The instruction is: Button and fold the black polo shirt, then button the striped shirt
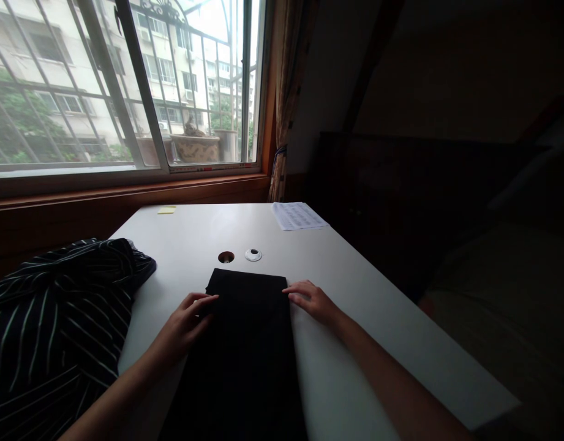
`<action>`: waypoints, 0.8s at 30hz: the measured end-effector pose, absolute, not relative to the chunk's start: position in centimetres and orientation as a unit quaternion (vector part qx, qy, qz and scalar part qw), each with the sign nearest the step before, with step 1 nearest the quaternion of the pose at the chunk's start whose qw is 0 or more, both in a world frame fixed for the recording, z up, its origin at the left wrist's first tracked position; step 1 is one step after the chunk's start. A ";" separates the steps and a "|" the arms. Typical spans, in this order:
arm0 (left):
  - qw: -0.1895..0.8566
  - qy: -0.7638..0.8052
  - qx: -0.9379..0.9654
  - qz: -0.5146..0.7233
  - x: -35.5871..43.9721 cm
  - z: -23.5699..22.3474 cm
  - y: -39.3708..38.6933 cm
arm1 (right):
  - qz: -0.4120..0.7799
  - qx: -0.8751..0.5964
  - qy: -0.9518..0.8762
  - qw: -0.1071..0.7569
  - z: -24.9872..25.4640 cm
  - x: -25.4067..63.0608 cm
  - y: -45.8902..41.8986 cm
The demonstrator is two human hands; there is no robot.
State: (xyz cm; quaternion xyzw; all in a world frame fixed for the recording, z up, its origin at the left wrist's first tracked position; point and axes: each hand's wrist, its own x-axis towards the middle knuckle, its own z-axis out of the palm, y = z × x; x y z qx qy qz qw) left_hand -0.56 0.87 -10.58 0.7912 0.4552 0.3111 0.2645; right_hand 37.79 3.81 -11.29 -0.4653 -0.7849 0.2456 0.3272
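A long piece of black folded cloth (251, 349) lies flat on the white table and runs toward me, with its near end out of view. My left hand (190, 318) rests at the cloth's left edge near the far end, fingers stretched out onto it and thumb apart. At the right edge, my right hand (312, 299) touches the cloth with its fingertips, fingers extended and the palm over the table. The garment's exact kind cannot be made out in the dark fabric.
Dark striped fabric (65, 312) is heaped on the left of the white table (355, 294). Beyond the cloth are a round hole (226, 257) and a white ring-shaped cap (253, 254). Printed papers (300, 216) and a yellow note (166, 209) lie at the far edge, below a window (199, 86).
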 end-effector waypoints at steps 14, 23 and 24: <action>0.285 0.434 0.801 0.299 -0.9 -10.5 1.0 | 0.372 -0.437 -0.781 0.247 -10.2 37.9 3.0; 0.318 0.431 0.800 0.271 -0.9 -10.4 1.0 | 0.358 -0.465 -0.765 0.266 -10.6 37.2 2.9; 0.326 0.434 0.797 0.266 -0.9 -10.3 0.9 | 0.353 -0.467 -0.764 0.272 -10.6 37.1 2.9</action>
